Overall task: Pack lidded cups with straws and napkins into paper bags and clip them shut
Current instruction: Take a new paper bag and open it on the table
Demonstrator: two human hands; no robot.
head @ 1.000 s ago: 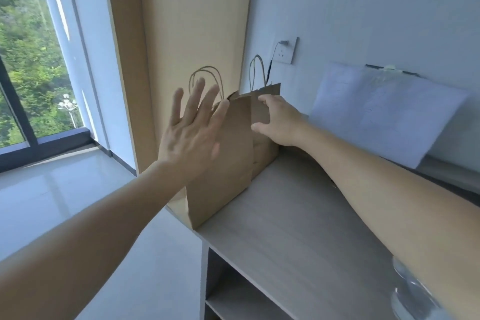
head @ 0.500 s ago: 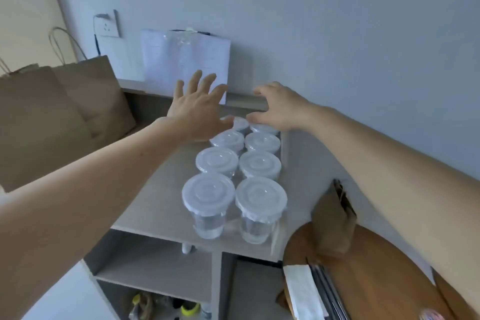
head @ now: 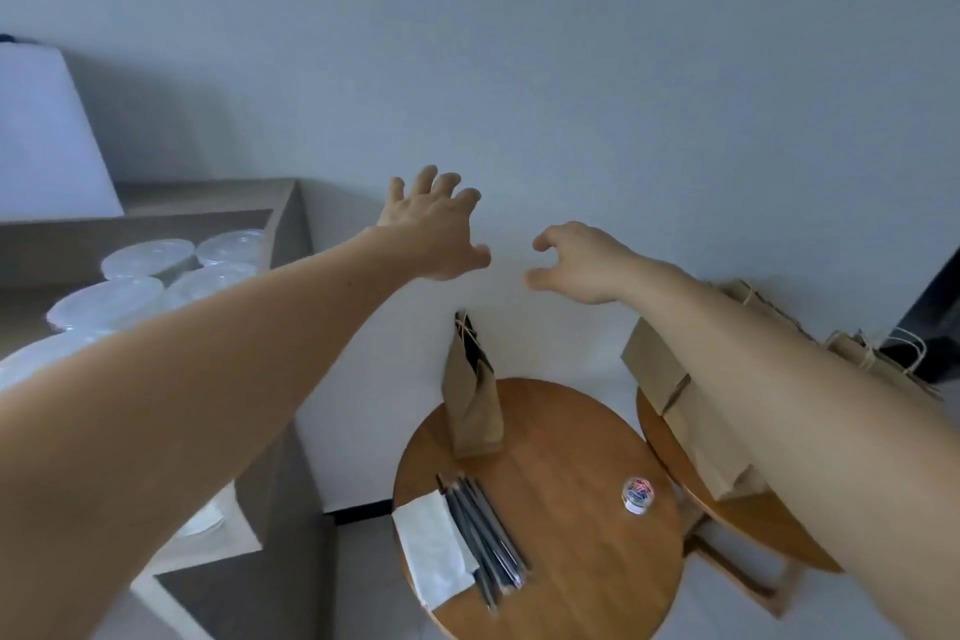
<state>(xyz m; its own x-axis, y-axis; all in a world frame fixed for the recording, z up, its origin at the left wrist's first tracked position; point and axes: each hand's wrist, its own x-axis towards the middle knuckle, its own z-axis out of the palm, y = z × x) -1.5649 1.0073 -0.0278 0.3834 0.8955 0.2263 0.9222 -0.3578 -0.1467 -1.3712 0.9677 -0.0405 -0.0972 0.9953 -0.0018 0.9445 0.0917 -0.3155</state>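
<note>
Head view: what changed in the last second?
View swung right, from the shelf's bags past the lidded cups to the round table. Right hand let go of a shelf bag; both hands now reach, empty, above the table's paper bag. Left hand stayed open.

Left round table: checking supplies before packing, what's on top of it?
A standing paper bag, white napkins, dark straws beside them, and a small round container. The bag's contents are hidden.

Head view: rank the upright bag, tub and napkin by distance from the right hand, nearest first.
1. Upright bag: far edge of the round table, below the right hand.
2. Tub: table's right side.
3. Napkin: near-left edge, beside the straws.
</note>
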